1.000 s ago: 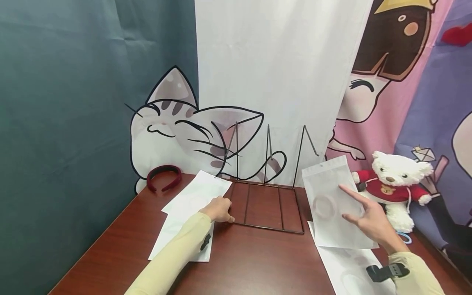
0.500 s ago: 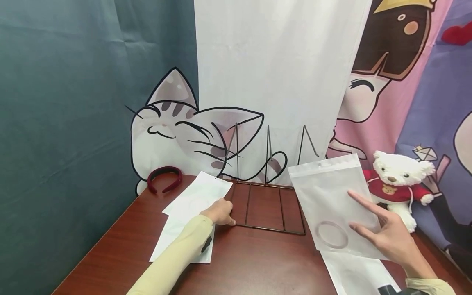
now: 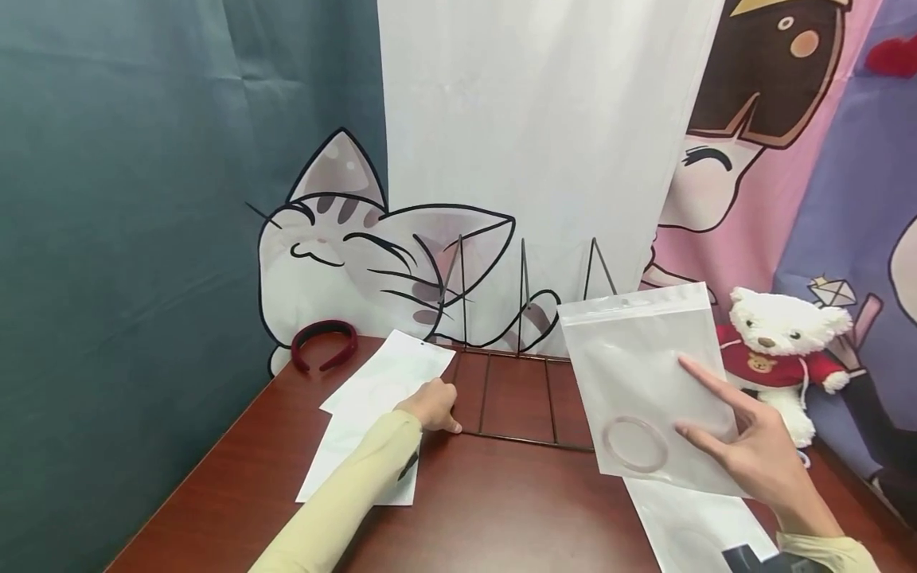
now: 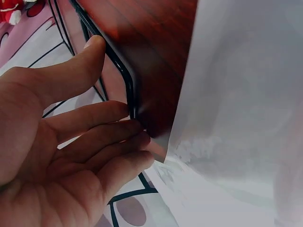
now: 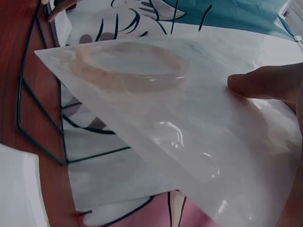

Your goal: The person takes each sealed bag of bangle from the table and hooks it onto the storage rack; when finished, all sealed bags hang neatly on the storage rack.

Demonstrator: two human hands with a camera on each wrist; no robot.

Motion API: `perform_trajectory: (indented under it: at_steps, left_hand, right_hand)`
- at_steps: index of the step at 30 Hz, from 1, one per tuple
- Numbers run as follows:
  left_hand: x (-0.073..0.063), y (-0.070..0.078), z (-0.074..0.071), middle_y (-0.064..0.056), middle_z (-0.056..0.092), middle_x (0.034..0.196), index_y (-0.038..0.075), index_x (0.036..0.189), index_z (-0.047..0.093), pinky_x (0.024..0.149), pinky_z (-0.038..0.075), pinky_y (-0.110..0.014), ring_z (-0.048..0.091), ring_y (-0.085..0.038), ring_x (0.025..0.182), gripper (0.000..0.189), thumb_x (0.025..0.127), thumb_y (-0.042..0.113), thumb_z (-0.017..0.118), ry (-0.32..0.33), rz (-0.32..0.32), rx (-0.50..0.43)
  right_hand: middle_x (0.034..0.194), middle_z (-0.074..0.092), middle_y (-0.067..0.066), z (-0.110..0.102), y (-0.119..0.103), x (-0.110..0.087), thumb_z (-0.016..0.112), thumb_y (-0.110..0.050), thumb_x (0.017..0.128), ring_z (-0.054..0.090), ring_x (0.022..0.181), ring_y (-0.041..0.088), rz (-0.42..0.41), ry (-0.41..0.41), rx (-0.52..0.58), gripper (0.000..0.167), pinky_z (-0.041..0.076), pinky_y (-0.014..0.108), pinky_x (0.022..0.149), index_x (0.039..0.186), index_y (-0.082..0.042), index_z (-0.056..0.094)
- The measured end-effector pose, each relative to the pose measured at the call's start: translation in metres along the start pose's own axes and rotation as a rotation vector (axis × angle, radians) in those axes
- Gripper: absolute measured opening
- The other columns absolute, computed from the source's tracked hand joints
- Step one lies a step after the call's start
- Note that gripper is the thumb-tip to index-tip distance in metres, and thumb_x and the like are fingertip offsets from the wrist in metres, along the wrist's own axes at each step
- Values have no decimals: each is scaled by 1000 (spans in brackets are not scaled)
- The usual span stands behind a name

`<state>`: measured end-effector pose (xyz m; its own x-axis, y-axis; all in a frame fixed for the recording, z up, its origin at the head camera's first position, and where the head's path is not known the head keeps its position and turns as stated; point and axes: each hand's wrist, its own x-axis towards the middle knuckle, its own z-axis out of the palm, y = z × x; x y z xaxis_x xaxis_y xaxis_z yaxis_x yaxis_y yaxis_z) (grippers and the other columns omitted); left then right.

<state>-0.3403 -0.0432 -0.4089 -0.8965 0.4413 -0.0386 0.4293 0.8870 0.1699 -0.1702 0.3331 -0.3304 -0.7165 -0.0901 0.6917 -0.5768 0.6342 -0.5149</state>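
My right hand (image 3: 759, 446) holds a translucent zip bag (image 3: 645, 358) by its right side, thumb and index finger over the face towards me. A pale pink ring like a bangle (image 3: 634, 443) shows through near the bag's bottom left. In the right wrist view, the thumb (image 5: 260, 85) presses on the film and the ring (image 5: 132, 71) lies at the far end. My left hand (image 3: 432, 406) grips the front left corner of a black wire rack (image 3: 501, 437). Its thumb and fingertips meet the rail (image 4: 124, 71) in the left wrist view.
Two overlapping white bags (image 3: 358, 446) lie left of the rack, beside the left forearm. Behind them stands a dark red headband (image 3: 324, 325). Another white bag (image 3: 688, 517) lies under the raised one. A white teddy bear (image 3: 781, 350) sits at the right, against printed curtains (image 3: 544, 119).
My right hand has brought the zip bag left and closer to me, so it now overlaps the rack's right side. The left hand keeps its place at the rack's corner.
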Motion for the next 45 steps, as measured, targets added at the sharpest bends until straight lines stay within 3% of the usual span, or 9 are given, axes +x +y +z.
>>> perform_trajectory:
  at_steps: [18,25,28,31,32,35,39,42,45]
  left_hand:
    - [1,-3,-2,-9,68,91,6,90,70,79,56,-37,63,-21,84,36,70,26,92,-46,-34,-58]
    - [2,2,2,-7,67,92,9,89,70,78,56,-36,62,-18,85,34,70,26,92,-65,-44,-55]
    - [5,7,1,-2,63,83,12,79,66,72,54,-34,57,-15,77,30,70,25,92,-76,-40,-18]
    - [6,10,0,-1,61,78,13,72,64,70,53,-33,56,-14,74,31,71,26,92,-76,-55,18]
    - [6,10,0,-1,61,78,13,70,64,70,53,-33,56,-14,74,31,70,26,92,-74,-64,29]
    - [6,11,-1,-2,61,78,14,68,64,72,54,-33,56,-15,75,31,70,26,93,-66,-72,55]
    - [6,12,-4,-2,61,77,13,69,64,75,54,-31,57,-15,76,30,71,24,92,-53,-46,65]
    - [6,11,-7,-3,62,77,12,71,65,75,54,-31,58,-16,76,30,71,24,92,-46,-52,52]
    - [6,9,-8,-5,64,81,11,73,67,75,54,-32,58,-17,77,30,70,25,93,-38,-64,43]
  right_hand:
    - [136,52,-34,23,34,32,81,9,74,48,120,-22,53,2,-45,79,36,-1,94,145,-15,55]
    - [135,62,25,32,53,59,77,2,80,43,106,-18,156,-19,-146,76,37,5,86,147,-23,52]
    - [98,70,24,36,61,72,71,4,83,47,80,-6,220,-66,-153,75,43,17,70,149,-23,50]
    - [95,65,24,41,69,85,64,8,84,52,69,10,257,-138,-140,74,43,24,58,151,-18,46]
    - [96,64,25,43,71,89,61,8,85,58,69,14,274,-160,-129,73,45,23,52,152,-17,45]
    - [136,54,38,47,75,99,58,6,86,65,81,26,313,-192,-131,72,48,24,53,153,-17,43]
    - [141,48,40,49,77,108,58,1,89,57,55,17,374,-196,-128,72,46,27,48,155,-22,39]
    - [145,45,39,48,78,112,59,-4,92,52,49,16,383,-199,-114,71,46,28,48,156,-25,37]
    - [150,41,36,46,78,114,60,-8,95,70,85,36,369,-199,-107,69,55,38,65,156,-27,36]
